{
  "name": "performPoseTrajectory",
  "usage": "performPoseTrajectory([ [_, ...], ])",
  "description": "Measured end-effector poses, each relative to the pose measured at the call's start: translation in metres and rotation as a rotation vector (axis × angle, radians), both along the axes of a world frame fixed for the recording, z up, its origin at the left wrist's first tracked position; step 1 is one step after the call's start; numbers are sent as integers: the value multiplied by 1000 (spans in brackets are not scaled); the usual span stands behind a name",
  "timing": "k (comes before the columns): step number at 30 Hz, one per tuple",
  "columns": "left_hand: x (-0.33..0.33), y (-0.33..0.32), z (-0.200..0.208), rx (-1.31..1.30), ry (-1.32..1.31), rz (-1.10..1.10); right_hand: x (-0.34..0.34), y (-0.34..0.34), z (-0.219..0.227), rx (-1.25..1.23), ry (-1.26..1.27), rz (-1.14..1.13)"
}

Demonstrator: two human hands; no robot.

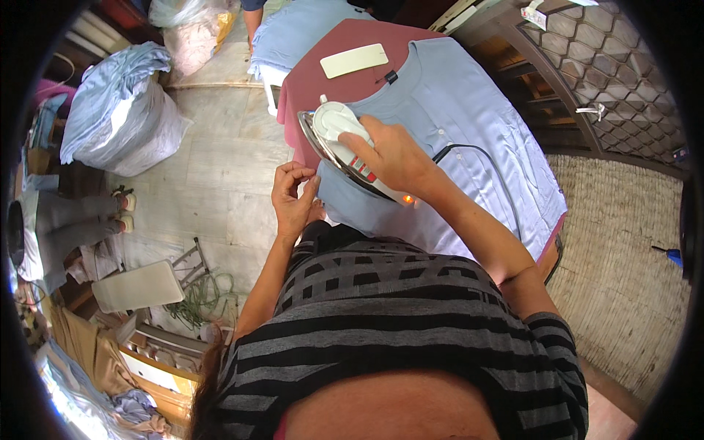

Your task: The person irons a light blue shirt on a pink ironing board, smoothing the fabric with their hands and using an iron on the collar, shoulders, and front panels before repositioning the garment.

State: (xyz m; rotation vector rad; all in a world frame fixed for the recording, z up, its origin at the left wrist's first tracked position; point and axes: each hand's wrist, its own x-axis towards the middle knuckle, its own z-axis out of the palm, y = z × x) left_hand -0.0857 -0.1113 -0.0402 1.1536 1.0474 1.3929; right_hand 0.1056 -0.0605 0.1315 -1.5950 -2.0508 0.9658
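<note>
My right hand [392, 158] is closed round the handle of a white steam iron [341, 128] with red buttons and a lit orange lamp. The iron sits over the left part of a light blue buttoned shirt [477, 176], spread on an ironing board with a maroon cover [363, 38]. A black cord runs from the iron across the shirt. Beside the shirt's left edge, my left hand [295, 198] has its fingers curled and pinched toward the thumb; anything between them is hidden. A pale, rounded strip [354, 61] lies on the maroon cover near the shirt's collar.
More blue cloth [301, 33] is heaped beyond the board, near another person's arm [253, 22]. On the left stand a full sack [128, 117] topped with blue cloth, another person's legs [81, 213], a folding stool [139, 286] and green rope [198, 301]. A lattice gate [616, 81] borders the right.
</note>
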Motion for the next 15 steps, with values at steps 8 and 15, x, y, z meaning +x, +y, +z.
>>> performPoseTrajectory([
  [8, -13, 10, 3, -91, -8, -152, 5, -13, 8, -61, 46, -65],
  [15, 2, 58, 54, 224, 367, -136, 68, -44, 34, -409, 9, -266],
])
